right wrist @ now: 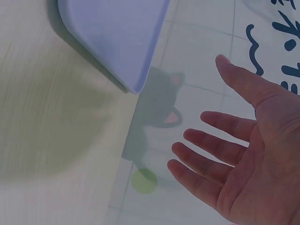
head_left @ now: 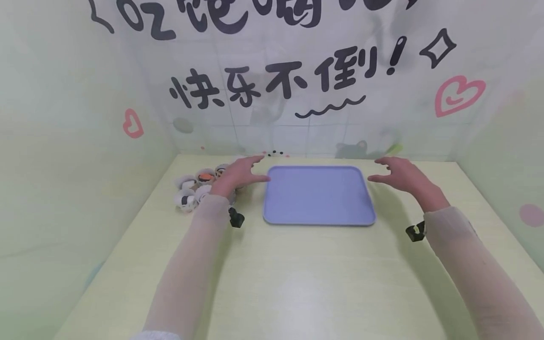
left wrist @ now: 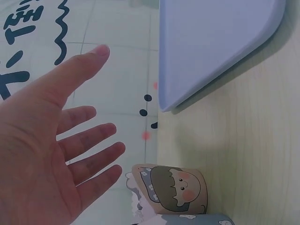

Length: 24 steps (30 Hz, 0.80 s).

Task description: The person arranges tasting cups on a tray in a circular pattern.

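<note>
We see a lavender tray (head_left: pixel 318 198) lying flat on a pale table (head_left: pixel 293 278). Our left hand (head_left: pixel 242 174) and right hand (head_left: pixel 401 175) hover near its two short sides, fingers loosely spread, thumbs apart, gripping nothing. Small cups (left wrist: pixel 180 190) (one printed with a cartoon face) cluster left of the tray, partly hidden by our left arm (head_left: pixel 191 255).

I've got a pale wood-grain table (head_left: pixel 297 278) before me, whitish side walls (head_left: pixel 63 141) left and right, back wall (head_left: pixel 263 139) with faint grid lines (head_left: pixel 309 125), black Chinese lettering (head_left: pixel 284 85), a pink heart (head_left: pixel 454 100), soft glare on the table.
</note>
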### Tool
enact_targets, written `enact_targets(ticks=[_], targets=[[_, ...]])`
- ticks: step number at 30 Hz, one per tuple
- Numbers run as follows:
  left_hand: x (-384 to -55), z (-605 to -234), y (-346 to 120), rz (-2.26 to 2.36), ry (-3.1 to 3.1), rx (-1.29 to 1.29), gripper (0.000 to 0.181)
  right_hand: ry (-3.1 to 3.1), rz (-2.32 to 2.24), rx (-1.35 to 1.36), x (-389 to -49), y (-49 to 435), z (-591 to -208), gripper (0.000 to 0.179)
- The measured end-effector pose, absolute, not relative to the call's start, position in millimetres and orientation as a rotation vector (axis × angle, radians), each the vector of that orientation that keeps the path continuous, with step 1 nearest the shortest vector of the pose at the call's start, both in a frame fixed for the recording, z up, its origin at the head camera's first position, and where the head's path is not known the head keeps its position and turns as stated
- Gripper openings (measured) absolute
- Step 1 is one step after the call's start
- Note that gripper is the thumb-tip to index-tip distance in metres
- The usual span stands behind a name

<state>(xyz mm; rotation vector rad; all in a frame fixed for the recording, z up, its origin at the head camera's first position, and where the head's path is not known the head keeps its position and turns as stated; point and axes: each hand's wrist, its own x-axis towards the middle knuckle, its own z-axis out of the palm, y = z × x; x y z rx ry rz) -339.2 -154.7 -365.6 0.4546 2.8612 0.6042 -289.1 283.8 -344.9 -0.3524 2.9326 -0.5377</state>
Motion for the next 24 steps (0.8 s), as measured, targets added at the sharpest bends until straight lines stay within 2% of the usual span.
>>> enact_targets(ticks=[24], targets=[[-337.9,-373.0,-154.3,0.616,2.850,0.517,0.081,2.868,-0.615,-0.395,-279.1,273.0,-369.1,0.071]])
